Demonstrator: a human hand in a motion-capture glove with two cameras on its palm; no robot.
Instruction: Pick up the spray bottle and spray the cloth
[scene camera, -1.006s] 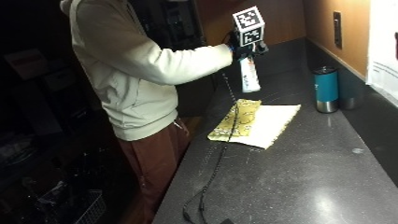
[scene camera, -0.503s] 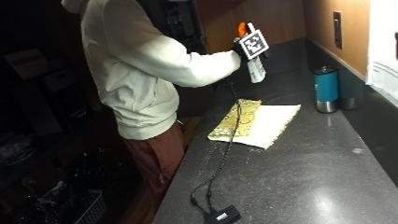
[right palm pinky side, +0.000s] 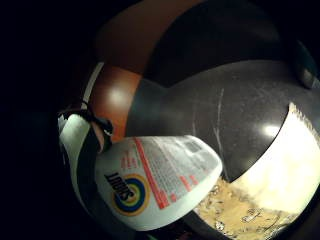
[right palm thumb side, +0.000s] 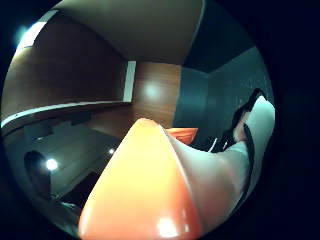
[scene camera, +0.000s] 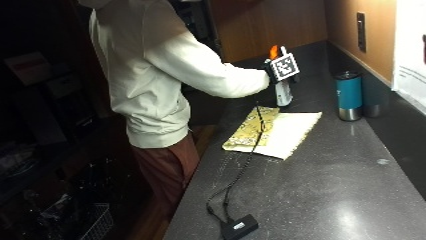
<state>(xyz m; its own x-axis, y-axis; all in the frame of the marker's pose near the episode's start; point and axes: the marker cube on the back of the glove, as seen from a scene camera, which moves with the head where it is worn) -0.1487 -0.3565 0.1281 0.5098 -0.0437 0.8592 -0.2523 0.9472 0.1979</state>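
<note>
In the outside view my gloved right hand (scene camera: 270, 70) grips the spray bottle (scene camera: 284, 93) just above the dark counter, at the far end of the cloth (scene camera: 276, 131). The bottle has a white body and an orange spray head (scene camera: 273, 51), and it stands nearly upright. The cloth is cream with a yellow patterned side and lies flat on the counter. The little finger side palm view shows the bottle's labelled white body (right palm pinky side: 160, 182) close to the palm, with the cloth (right palm pinky side: 265, 185) beneath it. The orange spray head (right palm thumb side: 145, 195) fills the thumb side palm view.
A teal tumbler (scene camera: 348, 95) stands on the counter (scene camera: 333, 185) to the right of the cloth, near the wall. A black cable runs from the hand across the cloth to a small black box (scene camera: 239, 227) at the near edge. Wood panelling rises behind.
My hand has come down and slightly right with the bottle, from raised above the counter to just over the cloth's far end. The cable and its black box have slid into sight.
</note>
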